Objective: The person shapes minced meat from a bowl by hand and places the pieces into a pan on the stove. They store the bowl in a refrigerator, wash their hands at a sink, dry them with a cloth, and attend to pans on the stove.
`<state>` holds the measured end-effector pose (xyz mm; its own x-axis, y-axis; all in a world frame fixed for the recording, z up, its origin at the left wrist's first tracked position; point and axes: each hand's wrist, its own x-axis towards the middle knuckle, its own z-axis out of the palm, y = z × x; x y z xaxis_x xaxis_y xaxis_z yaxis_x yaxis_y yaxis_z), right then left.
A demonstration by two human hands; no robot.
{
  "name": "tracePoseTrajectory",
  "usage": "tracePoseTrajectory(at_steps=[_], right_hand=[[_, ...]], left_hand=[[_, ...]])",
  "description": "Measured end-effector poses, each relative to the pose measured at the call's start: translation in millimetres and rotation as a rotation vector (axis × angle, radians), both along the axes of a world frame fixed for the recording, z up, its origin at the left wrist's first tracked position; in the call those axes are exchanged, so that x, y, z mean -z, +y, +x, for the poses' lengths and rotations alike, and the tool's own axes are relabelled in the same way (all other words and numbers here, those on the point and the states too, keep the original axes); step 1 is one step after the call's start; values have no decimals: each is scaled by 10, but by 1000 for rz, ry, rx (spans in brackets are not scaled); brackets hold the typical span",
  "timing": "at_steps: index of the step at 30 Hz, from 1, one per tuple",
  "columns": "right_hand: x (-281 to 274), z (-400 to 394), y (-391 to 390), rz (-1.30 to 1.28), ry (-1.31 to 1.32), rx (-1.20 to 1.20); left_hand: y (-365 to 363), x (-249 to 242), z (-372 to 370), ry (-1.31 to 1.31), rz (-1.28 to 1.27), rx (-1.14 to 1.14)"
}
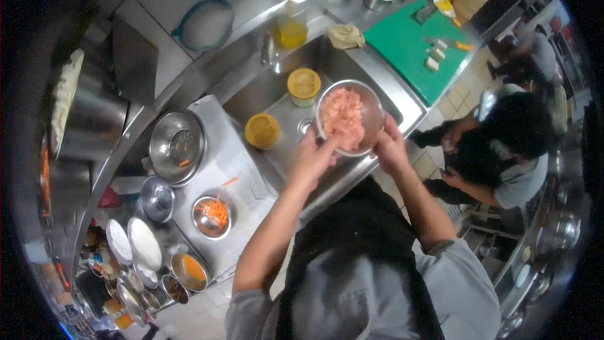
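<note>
Both my hands hold a round metal bowl (375, 113) over the near right part of the sink. Pink raw minced meat (343, 116) lies in it. My left hand (316, 154) grips the near left side of the rim, its thumb reaching over the edge. On the right side, my right hand (391, 148) is closed on the bowl, its fingers partly hidden behind it. Just beyond the bowl in the sink (239, 99) stands a yellow-lidded container (304, 83). A second yellow-lidded container (262, 131) is left of my left hand.
Right of the sink lies a green cutting board (396, 44) with white pieces (433, 62) and a knife (462, 45). On the left counter are a large metal bowl (165, 132) and a small bowl of carrot strips (202, 226). Another person (509, 145) is close on the right.
</note>
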<state>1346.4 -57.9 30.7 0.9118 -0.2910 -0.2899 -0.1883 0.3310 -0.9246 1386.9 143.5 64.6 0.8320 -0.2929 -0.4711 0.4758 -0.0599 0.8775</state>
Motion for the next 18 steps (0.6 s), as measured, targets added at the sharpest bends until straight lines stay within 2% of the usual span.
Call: tracePoseTrajectory(at_steps=[3, 6, 7, 10, 12, 14, 17, 18], right_hand=[[85, 387, -493, 130, -61, 107], [5, 887, -994, 23, -52, 144], [145, 1060, -1210, 2, -59, 179], [568, 1556, -1890, -122, -89, 193], [721, 1824, -2127, 27, -137, 292], [771, 1974, -2287, 24, -97, 267], [1252, 2115, -2778, 58, -95, 228], [1175, 2166, -2734, 87, -110, 194]], left_hand=[[-471, -95, 402, -82, -235, 48], [-788, 129, 704, -184, -90, -65], [-802, 254, 819, -146, -65, -85], [-633, 537, 1170, -1, 38, -169], [-452, 824, 1378, 61, 95, -264], [-271, 999, 1594, 121, 156, -461], [43, 1347, 1987, 119, 208, -555], [100, 1468, 2102, 123, 208, -575]])
